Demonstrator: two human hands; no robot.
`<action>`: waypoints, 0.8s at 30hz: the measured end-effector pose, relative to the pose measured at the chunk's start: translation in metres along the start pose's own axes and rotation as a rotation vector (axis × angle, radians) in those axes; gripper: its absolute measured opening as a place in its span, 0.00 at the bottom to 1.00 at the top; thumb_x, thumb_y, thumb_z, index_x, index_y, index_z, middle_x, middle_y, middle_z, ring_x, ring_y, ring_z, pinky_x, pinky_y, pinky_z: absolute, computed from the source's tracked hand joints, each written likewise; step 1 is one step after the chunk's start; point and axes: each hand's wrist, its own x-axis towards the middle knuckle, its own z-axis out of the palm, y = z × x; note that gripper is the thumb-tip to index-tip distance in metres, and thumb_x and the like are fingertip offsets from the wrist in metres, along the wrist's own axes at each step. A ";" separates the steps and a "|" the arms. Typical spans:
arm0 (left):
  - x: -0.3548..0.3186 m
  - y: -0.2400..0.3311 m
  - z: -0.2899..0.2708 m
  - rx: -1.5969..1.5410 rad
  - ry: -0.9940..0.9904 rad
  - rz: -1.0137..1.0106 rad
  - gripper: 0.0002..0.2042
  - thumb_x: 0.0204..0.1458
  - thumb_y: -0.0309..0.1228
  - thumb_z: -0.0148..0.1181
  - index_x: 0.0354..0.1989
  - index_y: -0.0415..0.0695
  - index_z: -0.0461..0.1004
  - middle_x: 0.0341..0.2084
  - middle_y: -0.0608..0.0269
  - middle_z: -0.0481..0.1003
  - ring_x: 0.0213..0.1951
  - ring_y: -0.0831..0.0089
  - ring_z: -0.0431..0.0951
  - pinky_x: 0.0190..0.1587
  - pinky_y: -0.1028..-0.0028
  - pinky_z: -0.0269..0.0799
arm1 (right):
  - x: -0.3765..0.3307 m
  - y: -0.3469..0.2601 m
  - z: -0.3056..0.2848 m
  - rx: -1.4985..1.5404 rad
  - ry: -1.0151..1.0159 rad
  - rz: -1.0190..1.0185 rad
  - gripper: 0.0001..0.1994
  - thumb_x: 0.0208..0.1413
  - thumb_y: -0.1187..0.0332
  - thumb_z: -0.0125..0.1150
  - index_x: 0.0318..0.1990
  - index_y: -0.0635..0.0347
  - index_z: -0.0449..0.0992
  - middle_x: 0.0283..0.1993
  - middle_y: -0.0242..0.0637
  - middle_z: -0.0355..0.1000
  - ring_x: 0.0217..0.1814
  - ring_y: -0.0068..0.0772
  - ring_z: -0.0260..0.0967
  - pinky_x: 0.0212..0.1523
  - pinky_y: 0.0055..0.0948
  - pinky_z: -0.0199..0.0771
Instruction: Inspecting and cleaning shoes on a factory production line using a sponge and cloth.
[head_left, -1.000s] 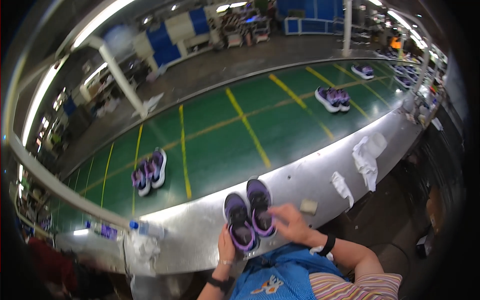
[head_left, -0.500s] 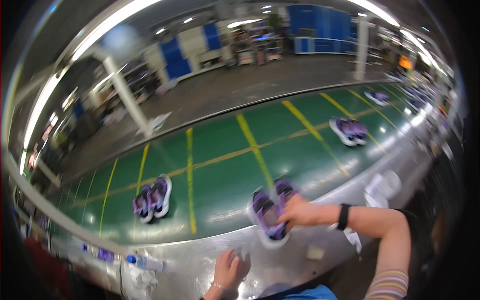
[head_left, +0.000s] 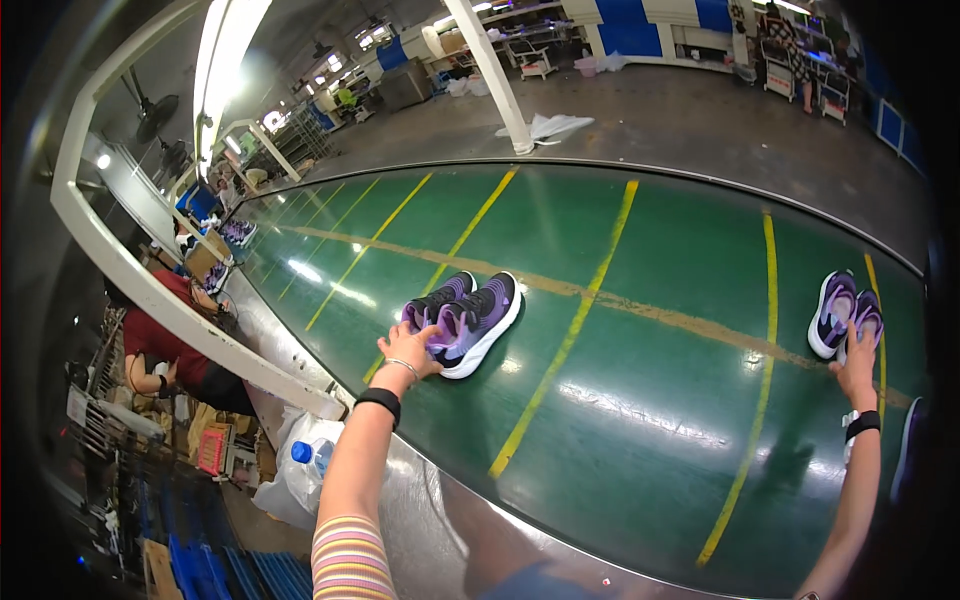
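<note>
The left hand [head_left: 408,348] reaches out over the green conveyor belt [head_left: 640,400] and rests on the heel end of a pair of purple and black sneakers [head_left: 465,315]; its fingers [head_left: 392,340] are curled onto the nearer shoe, though whether they are clamped round it or only pressing on it I cannot tell; a thin bracelet and a black wristband sit on that wrist, and a striped sleeve covers the upper arm. The pair lies side by side, toes pointing away from the person, between two yellow lines painted across the belt. The right hand [head_left: 858,365] stretches far to the right and touches the heel of a second pair of purple sneakers with white soles [head_left: 845,315]; its fingers lie close together against the shoe, their grip hidden from view; a black watch band circles that wrist. The two pairs are well apart on the belt. Along the near edge runs a shiny metal worktop [head_left: 440,520]; at its left end a plastic bottle with a blue cap [head_left: 310,455] stands among white bags; another person in a red top [head_left: 165,345] sits farther left.
</note>
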 end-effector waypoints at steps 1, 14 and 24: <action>0.011 -0.004 0.003 -0.010 -0.148 0.002 0.33 0.24 0.45 0.68 0.47 0.71 0.65 0.53 0.55 0.57 0.57 0.56 0.51 0.55 0.45 0.44 | 0.001 -0.016 -0.006 -0.039 0.069 -0.074 0.38 0.29 0.77 0.66 0.54 0.59 0.57 0.57 0.52 0.48 0.60 0.52 0.46 0.57 0.38 0.51; -0.107 0.056 -0.029 0.018 -0.063 0.454 0.26 0.28 0.52 0.63 0.36 0.48 0.74 0.27 0.56 0.73 0.35 0.64 0.73 0.49 0.54 0.53 | -0.265 -0.175 -0.299 1.985 0.220 -0.811 0.06 0.45 0.68 0.58 0.34 0.48 0.74 0.32 0.30 0.68 0.28 0.26 0.63 0.34 0.21 0.57; -0.325 0.024 -0.006 -0.149 0.009 0.865 0.16 0.30 0.44 0.64 0.26 0.49 0.73 0.22 0.55 0.69 0.31 0.61 0.71 0.44 0.58 0.55 | -0.403 -0.150 -0.361 1.871 0.182 -0.711 0.03 0.45 0.66 0.60 0.24 0.40 0.74 0.23 0.20 0.65 0.26 0.13 0.58 0.32 0.14 0.51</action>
